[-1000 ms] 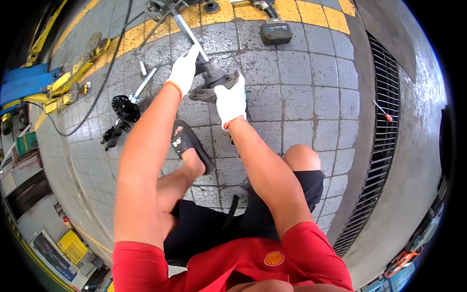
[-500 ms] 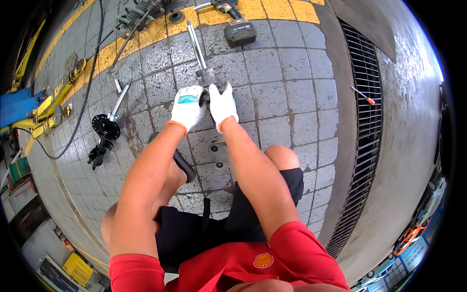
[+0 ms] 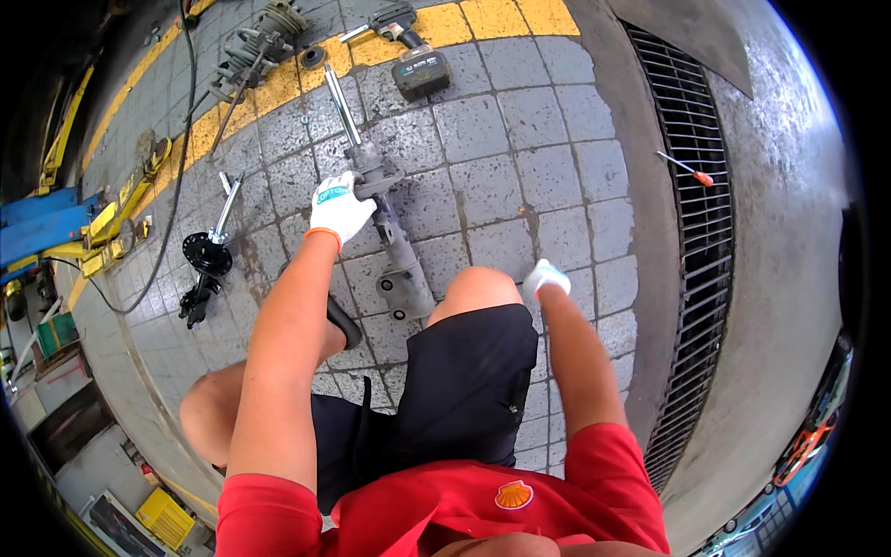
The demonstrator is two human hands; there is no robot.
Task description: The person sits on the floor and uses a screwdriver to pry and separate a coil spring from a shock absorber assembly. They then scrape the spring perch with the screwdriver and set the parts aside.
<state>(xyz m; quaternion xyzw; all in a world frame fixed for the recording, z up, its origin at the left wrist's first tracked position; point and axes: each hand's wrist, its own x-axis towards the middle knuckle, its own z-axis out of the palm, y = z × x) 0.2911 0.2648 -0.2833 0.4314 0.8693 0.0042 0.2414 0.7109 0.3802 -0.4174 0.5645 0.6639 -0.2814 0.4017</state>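
Observation:
A worn grey shock absorber strut [image 3: 396, 243] lies on the tiled floor in front of me, its shiny rod pointing away and its two-hole bracket near my knee. My gloved left hand [image 3: 342, 206] is closed on the strut's side, at the flange halfway along it. Off to the right, beyond my knee, my gloved right hand [image 3: 546, 278] is apart from the strut and low over the tiles. Its fingers are turned out of sight, so I cannot tell whether it holds anything.
A black strut [image 3: 206, 255] lies to the left. Beyond are a cordless impact wrench [image 3: 417, 60], a round dark part [image 3: 313, 57] and a coil-spring strut [image 3: 264, 42]. An orange-handled screwdriver [image 3: 698, 175] lies on the floor grate [image 3: 691, 121]. A black hose [image 3: 176, 121] crosses near a yellow-blue lift [image 3: 102, 226].
My right hand has left the strut and moved right and nearer to me. My left hand stays on it. The view has shifted, and more of the strut's body shows.

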